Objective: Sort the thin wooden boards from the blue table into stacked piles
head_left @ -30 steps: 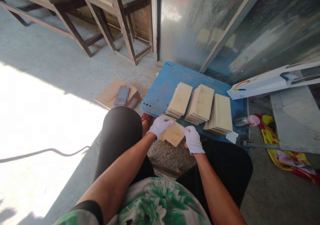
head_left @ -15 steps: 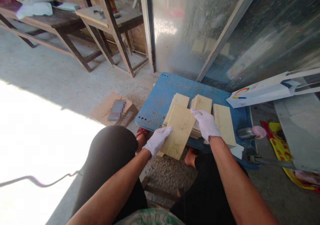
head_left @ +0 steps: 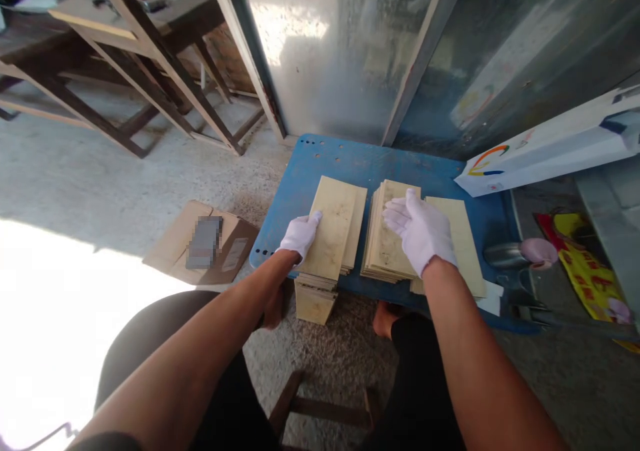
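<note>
My left hand (head_left: 301, 233), in a white glove, grips the left edge of a pale thin wooden board (head_left: 327, 227), its thumb on top and its fingers mostly hidden. That board lies over the left pile, at a slant to the boards beneath. My right hand (head_left: 424, 229), also gloved, hovers or rests over the middle stack of boards (head_left: 393, 251), fingers stretched out and holding nothing; contact is hard to tell. A third stack of boards (head_left: 457, 237) stands partly behind this hand. All the piles are on a blue plastic table (head_left: 300, 184).
A white paper bag (head_left: 545, 147) leans at the right, near a metal cup with a pink lid (head_left: 537, 254). On the floor at left sits a cardboard box (head_left: 173, 244). Wooden stands (head_left: 190, 37) are behind, and a glass partition (head_left: 340, 57) borders the table's far edge.
The board held between both hands has come down onto the left pile. My right hand has let go of it and moved right, its fingers now spread. The view has shifted right.
</note>
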Motion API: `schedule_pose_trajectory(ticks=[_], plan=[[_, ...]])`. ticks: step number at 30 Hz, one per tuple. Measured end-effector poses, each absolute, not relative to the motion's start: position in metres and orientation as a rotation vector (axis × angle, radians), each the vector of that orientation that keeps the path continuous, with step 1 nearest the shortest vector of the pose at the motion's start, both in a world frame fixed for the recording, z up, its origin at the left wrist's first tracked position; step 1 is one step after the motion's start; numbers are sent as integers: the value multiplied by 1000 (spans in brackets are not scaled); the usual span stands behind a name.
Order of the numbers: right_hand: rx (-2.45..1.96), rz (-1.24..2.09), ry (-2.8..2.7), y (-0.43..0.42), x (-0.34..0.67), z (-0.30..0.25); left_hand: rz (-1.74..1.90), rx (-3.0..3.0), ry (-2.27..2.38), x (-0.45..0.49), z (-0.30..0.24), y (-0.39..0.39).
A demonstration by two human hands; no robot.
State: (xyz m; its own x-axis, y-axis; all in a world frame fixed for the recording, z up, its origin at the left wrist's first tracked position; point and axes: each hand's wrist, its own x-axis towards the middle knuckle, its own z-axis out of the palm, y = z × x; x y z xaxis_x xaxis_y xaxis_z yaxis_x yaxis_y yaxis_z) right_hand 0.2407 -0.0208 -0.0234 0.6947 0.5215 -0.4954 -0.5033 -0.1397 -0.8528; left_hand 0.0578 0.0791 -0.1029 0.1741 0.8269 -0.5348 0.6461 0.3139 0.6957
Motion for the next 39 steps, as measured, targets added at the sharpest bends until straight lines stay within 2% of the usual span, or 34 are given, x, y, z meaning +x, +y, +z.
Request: schedule_pose_trajectory(ticks=[17, 39], plan=[[-1401, 982, 35, -15, 252, -16, 92, 1545, 1546, 97, -143, 101], [-1396, 1000, -61, -14, 255, -27, -47, 1990, 1605, 101, -147, 94]])
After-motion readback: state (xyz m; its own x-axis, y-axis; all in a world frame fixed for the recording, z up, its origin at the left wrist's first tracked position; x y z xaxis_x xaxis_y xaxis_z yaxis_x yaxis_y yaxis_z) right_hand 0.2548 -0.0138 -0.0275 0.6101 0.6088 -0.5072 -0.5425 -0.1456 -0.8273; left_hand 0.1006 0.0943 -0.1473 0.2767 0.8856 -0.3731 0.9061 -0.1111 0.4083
